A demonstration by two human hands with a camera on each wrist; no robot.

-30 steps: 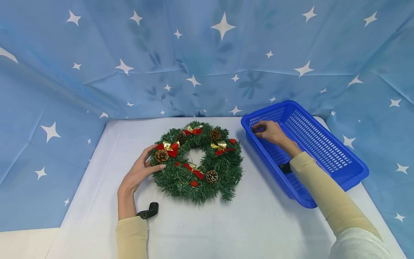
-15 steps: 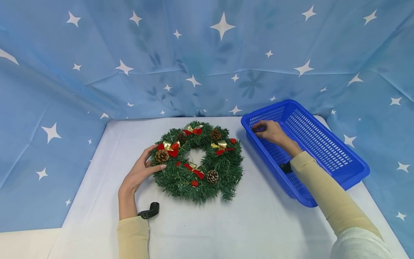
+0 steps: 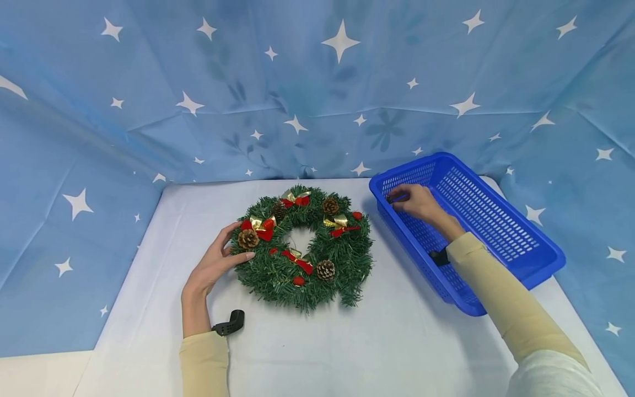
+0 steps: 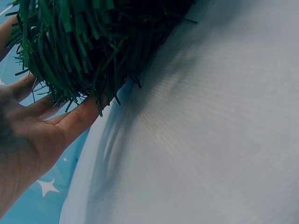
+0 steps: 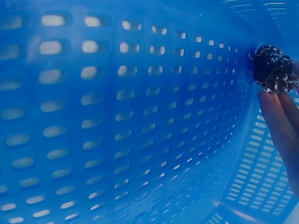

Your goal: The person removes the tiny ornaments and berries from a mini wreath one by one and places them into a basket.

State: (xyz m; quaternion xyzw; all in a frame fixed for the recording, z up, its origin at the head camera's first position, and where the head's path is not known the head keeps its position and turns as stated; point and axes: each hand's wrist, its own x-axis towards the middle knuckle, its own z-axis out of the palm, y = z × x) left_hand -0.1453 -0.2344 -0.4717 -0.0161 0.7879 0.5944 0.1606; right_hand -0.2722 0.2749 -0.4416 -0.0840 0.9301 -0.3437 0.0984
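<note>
A green artificial wreath [image 3: 307, 292] with red bows, gold ribbon and several pine cones lies on the white table. My left hand [image 3: 215, 260] grips its left edge, thumb on the near side and fingers round the outer rim; the left wrist view shows the fingers against the wreath's foliage [image 4: 84, 51]. Inside the blue basket [image 3: 496, 215], at its far left corner, my right hand [image 3: 419, 204] pinches a pine cone. The right wrist view shows that dark, white-tipped pine cone [image 5: 273, 69] beside the basket wall, with fingers [image 5: 278, 126] under it.
The basket stands at an angle on the right of the table [image 3: 347, 353], its sides full of slots. Behind and beside the table hangs a blue star-patterned cloth [image 3: 317, 149]. Each wrist wears a small black camera [image 3: 230, 323].
</note>
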